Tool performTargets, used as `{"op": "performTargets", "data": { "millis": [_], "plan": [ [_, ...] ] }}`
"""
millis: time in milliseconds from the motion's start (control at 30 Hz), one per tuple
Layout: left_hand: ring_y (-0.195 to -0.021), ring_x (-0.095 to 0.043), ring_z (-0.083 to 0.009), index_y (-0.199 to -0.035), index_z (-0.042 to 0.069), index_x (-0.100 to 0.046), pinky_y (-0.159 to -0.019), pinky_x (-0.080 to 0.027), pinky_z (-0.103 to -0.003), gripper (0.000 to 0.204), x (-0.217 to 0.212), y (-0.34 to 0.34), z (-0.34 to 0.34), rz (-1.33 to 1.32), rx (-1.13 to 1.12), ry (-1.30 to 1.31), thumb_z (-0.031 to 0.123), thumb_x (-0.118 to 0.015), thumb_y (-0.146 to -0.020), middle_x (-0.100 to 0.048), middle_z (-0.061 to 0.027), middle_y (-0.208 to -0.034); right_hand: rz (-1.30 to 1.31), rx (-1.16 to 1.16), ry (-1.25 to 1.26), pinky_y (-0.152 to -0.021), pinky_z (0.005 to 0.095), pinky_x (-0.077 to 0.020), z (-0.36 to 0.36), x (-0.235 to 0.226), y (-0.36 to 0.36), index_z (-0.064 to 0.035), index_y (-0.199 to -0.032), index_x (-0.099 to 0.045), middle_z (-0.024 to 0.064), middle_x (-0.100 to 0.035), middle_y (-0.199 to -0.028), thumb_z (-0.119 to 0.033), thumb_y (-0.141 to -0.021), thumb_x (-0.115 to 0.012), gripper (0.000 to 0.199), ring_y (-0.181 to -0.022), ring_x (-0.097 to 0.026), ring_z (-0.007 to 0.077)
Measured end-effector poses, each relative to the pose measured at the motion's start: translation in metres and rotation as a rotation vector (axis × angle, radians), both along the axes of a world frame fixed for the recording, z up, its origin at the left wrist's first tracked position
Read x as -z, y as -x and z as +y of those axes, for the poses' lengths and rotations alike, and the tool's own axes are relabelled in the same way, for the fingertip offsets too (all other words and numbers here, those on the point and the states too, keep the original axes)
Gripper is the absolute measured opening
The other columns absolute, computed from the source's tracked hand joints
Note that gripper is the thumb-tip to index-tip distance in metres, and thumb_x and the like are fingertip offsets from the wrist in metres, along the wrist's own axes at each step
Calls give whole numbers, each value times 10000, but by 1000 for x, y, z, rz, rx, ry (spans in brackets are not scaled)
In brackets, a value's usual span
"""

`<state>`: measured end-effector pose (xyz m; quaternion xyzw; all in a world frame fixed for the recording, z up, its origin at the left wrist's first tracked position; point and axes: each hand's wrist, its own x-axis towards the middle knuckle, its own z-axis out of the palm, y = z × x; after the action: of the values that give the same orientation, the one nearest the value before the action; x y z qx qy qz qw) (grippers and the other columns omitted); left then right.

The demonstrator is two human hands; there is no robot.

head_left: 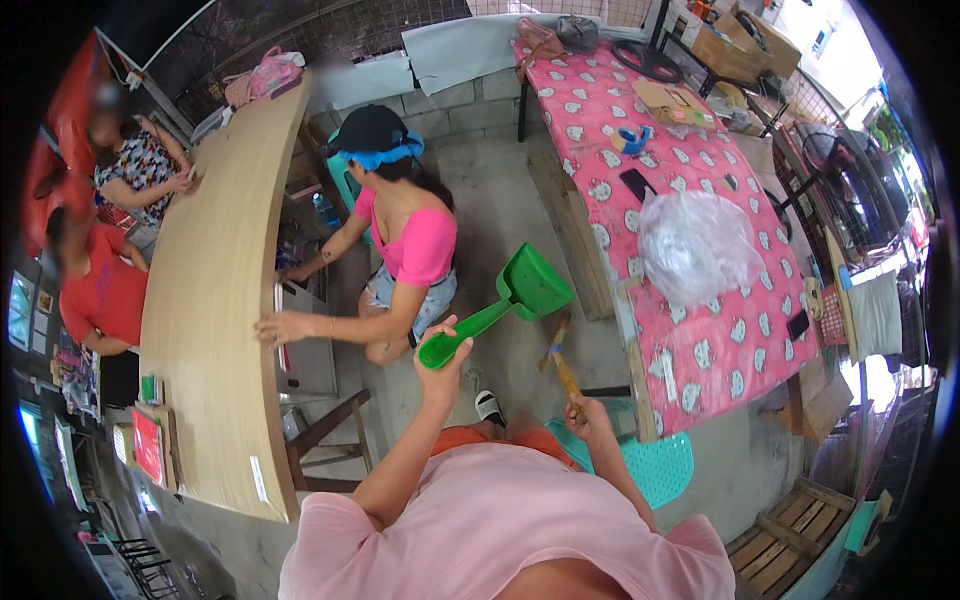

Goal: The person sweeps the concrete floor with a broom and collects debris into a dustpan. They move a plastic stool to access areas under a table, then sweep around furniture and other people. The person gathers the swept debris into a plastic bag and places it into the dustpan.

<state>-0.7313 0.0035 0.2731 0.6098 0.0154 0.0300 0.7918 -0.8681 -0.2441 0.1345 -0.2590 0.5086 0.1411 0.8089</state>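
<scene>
My left hand (441, 358) is raised in front of me, its fingers wrapped round the handle of a green plastic dustpan (538, 284). The dustpan's wide scoop points away to the right, held above the concrete floor. Lower and to the right, my right hand (588, 416) grips the yellow-brown handle of a broom (565, 376), which angles down toward the floor. A blue band shows near its far part; the sweeping end is small and hard to make out.
A person in a pink top (418, 245) crouches at the left by a long wooden table (215, 270); two others are behind it. To the right stands a table with a pink patterned cover (655, 325), bearing a clear plastic bag (697, 245). A teal plastic stool (658, 468) is beside me.
</scene>
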Motion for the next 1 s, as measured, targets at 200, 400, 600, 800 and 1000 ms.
{"op": "performTargets", "data": {
  "millis": [200,400,600,800,1000],
  "plan": [
    [-1009,-508,-177,-859,56,-524,-862,-407,-293,255,-5,-151,-45,46,-62,0,-48,-671,-678,-524,-167,-1143,-116,91,-27,-411,259,-337,-58,-20,-178,-82,-869,-470,87,-515,-648,-185,-754,-521,163,-475,-453,147],
    [-1008,-510,-173,-854,56,-521,-862,-407,-295,249,12,-302,-101,22,-156,-18,-49,-668,-682,-529,-159,-1142,-220,110,-102,-439,251,-383,-127,3,-380,-17,-906,-465,107,-514,-658,-176,-760,-517,222,-497,-474,152],
    [-994,-505,-156,-846,61,-519,-861,-401,-285,237,-9,-438,-141,55,-280,4,-54,-658,-692,-523,-157,-1151,-133,28,-189,-462,246,-407,-162,-2,-581,5,-926,-457,139,-517,-753,-168,-765,-535,249,-588,-517,197],
    [-980,-504,-141,-844,59,-520,-839,-405,-263,228,-8,-562,-143,55,-399,-64,-40,-661,-696,-524,-155,-1146,-78,12,-195,-460,256,-381,-152,-14,-753,-19,-926,-456,134,-500,-738,-163,-745,-550,250,-541,-477,188],
    [-968,-510,-143,-847,58,-523,-812,-419,-258,231,-2,-677,-127,73,-503,-49,-42,-661,-690,-519,-158,-1154,-92,-35,-292,-474,252,-400,-142,5,-911,-20,-936,-410,118,-479,-768,-167,-752,-556,278,-574,-478,179]
  ]
}}
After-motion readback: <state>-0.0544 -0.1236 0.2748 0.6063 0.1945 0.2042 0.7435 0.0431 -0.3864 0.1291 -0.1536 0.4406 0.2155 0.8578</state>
